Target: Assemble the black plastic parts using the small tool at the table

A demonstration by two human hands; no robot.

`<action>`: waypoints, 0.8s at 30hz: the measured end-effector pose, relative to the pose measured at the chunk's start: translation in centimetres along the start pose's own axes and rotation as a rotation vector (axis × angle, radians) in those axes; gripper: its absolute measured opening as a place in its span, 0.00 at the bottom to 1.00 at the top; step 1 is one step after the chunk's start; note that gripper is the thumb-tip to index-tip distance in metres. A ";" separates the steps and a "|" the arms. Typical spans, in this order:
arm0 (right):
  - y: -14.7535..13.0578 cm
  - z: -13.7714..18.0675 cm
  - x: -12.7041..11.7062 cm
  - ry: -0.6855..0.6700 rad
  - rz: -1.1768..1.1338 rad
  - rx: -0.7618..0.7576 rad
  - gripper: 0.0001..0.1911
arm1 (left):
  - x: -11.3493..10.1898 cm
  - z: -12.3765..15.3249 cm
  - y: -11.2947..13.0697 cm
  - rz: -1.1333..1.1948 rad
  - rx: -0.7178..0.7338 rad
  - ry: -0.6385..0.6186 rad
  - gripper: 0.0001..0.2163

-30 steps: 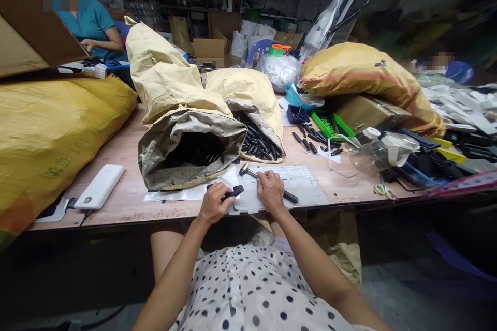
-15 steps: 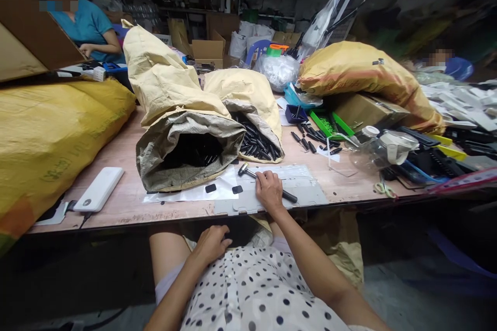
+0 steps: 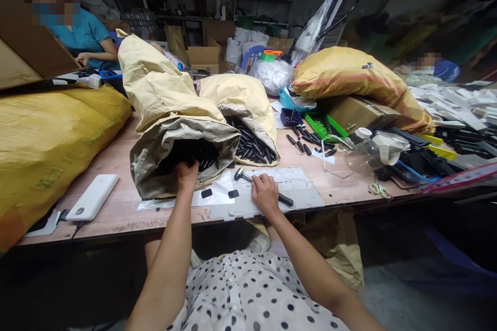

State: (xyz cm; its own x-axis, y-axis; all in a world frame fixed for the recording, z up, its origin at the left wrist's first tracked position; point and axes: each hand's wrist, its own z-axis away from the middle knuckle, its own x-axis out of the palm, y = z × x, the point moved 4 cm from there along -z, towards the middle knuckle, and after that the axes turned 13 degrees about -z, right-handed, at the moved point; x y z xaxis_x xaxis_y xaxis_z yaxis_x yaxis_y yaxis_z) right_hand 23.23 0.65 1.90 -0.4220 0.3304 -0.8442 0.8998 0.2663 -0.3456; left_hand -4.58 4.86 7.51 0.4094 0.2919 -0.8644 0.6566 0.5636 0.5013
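My left hand [image 3: 187,173] reaches into the mouth of a large cream sack [image 3: 149,158] whose dark inside holds black pieces; its fingers are mostly lost in the shadow there. My right hand [image 3: 265,194] is closed around a small hammer [image 3: 286,199] with a black grip and a metal head. The hammer lies low over a grey board [image 3: 306,194] at the table's front edge. Behind it, a second cream sack [image 3: 240,85] spills open on many slim black plastic pieces [image 3: 254,145].
A white power bank [image 3: 92,197] lies at left, beside a big yellow sack [image 3: 58,150]. To the right are loose black pieces, a green tray [image 3: 337,128], a clear plastic jug [image 3: 368,152] and scissors [image 3: 379,190]. A co-worker [image 3: 91,41] in blue sits across the table.
My left hand has gone from my lap up and forward into the sack's opening. My right hand keeps its hold on the hammer in the same place.
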 end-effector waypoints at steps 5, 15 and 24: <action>0.1 0.0 0.0 -0.002 0.008 -0.008 0.11 | -0.1 0.6 -0.2 0.005 0.013 -0.009 0.07; -0.3 -0.1 -0.4 -0.019 0.017 0.019 0.12 | 0.2 7.5 -1.0 0.246 0.241 -0.106 0.10; -0.4 -0.3 -0.4 -0.041 0.012 0.028 0.12 | 2.2 9.6 -1.6 0.237 0.370 -0.182 0.07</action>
State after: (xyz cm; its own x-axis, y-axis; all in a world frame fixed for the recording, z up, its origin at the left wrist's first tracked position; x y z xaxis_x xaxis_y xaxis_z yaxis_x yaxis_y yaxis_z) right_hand 23.05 0.65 2.45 -0.4064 0.2956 -0.8646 0.9080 0.2365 -0.3459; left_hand 1.38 -2.84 5.17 0.6575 0.2205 -0.7204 0.6999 0.1753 0.6924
